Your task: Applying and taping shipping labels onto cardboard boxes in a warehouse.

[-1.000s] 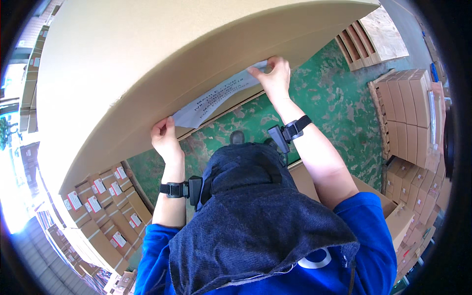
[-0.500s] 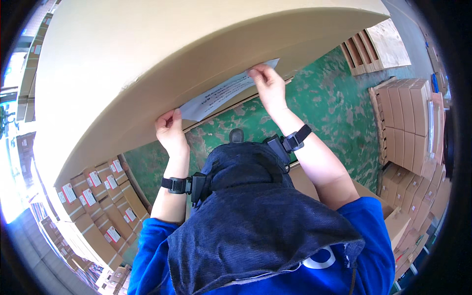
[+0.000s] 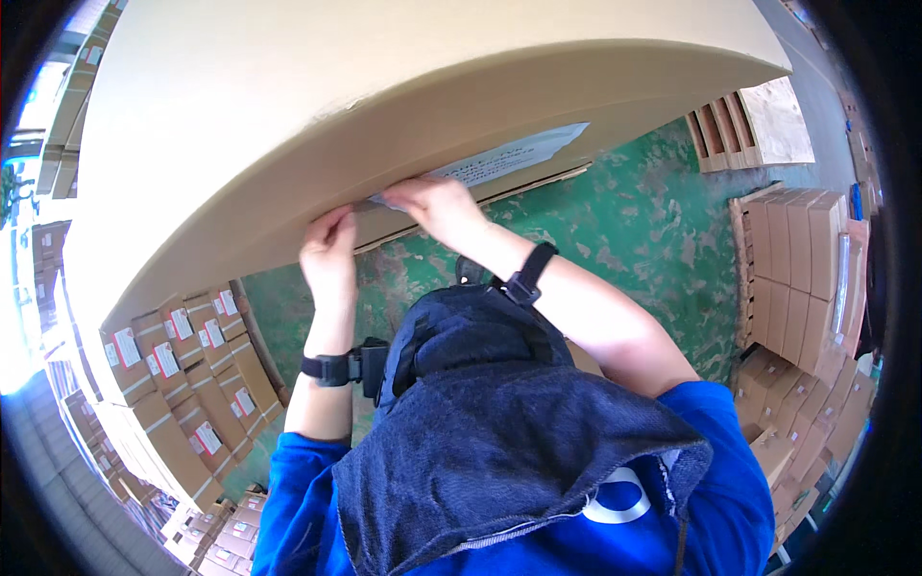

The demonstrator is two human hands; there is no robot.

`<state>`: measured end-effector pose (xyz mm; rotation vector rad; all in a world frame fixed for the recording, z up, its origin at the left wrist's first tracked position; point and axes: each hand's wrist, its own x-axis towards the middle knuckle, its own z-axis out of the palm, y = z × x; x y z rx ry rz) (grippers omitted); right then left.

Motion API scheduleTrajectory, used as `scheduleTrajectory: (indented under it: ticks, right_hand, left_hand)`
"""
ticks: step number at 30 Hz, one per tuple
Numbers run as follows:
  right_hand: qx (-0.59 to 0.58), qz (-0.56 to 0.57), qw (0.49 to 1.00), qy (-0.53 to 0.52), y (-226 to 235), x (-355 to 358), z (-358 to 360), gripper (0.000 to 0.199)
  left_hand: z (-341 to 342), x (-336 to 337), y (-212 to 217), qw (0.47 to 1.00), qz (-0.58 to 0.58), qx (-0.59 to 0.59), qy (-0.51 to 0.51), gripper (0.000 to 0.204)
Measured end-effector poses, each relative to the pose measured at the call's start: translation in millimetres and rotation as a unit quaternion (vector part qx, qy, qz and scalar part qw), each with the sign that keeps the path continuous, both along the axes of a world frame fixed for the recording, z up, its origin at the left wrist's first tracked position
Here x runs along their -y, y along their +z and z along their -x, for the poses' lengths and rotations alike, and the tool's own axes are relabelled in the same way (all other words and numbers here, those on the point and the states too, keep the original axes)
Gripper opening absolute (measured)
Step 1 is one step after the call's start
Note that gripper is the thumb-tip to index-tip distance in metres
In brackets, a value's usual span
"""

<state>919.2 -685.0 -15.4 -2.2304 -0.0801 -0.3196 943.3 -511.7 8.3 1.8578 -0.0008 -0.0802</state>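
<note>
A white printed label (image 3: 523,156) lies along the front side of a large cardboard box (image 3: 240,115), and its left part is covered by my right hand (image 3: 440,208). That hand reaches leftward with its fingers bent and pressed together on a whitish edge at the label's left end. Just beside it, my left hand (image 3: 329,250) is closed, thumb against fingers, close to the box side. A thin greyish strip runs between the two sets of fingertips. What exactly the left fingers pinch is hidden.
Stacked cartons with labels (image 3: 197,370) stand at the left. More cartons (image 3: 792,245) are piled on a pallet at the right, below a wooden pallet (image 3: 720,134) with a pale board. The worn green floor (image 3: 634,230) shows below the box.
My right hand has left the label's right end and moved left, close to my left hand. The label's right part now rests along the box side. My left hand stays nearly in place.
</note>
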Motion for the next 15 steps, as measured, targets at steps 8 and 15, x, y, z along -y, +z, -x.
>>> scheduleTrajectory:
  ticks: [8, 15]
  right_hand:
    - [0.037, 0.010, 0.991, 0.125, 8, 32, -3, 0.018]
    - [-0.104, -0.019, 0.962, -0.250, 62, 246, 81, 0.022]
  left_hand:
    - [-2, -81, 12, 0.996, 0.032, -0.085, 0.010, 0.031]
    - [20, -41, -5, 0.973, 0.052, -0.181, -0.131, 0.030]
